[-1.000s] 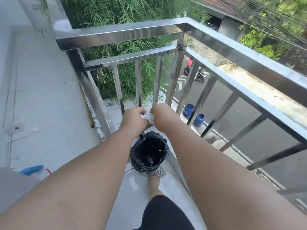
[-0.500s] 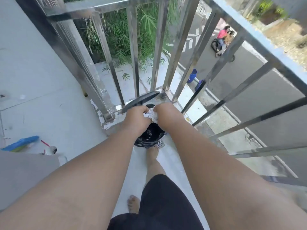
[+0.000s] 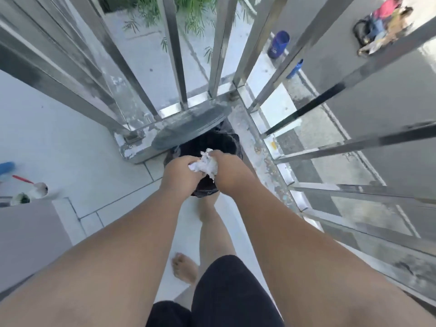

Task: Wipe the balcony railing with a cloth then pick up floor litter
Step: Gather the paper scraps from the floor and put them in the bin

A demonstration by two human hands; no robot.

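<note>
A crumpled white wad of litter (image 3: 204,165) is pinched between my left hand (image 3: 180,172) and my right hand (image 3: 232,172), both closed on it. They hover right over the mouth of a small bin (image 3: 226,142) lined with a black bag, which stands in the balcony corner. The bin's dark round lid (image 3: 191,125) is tipped up behind it against the railing (image 3: 174,55). The steel railing bars run along the far side and the right side. My hands hide most of the bin.
My bare feet (image 3: 185,267) stand on the pale tiled floor (image 3: 70,147) just behind the bin. A blue object (image 3: 6,167), a red-handled item (image 3: 22,179) and a white cup (image 3: 39,188) lie at the left edge. Street, blue barrels and a motorbike show below.
My head has tilted downward and my hands have lowered with the wad toward the bin. The bin's lid has come up behind it.
</note>
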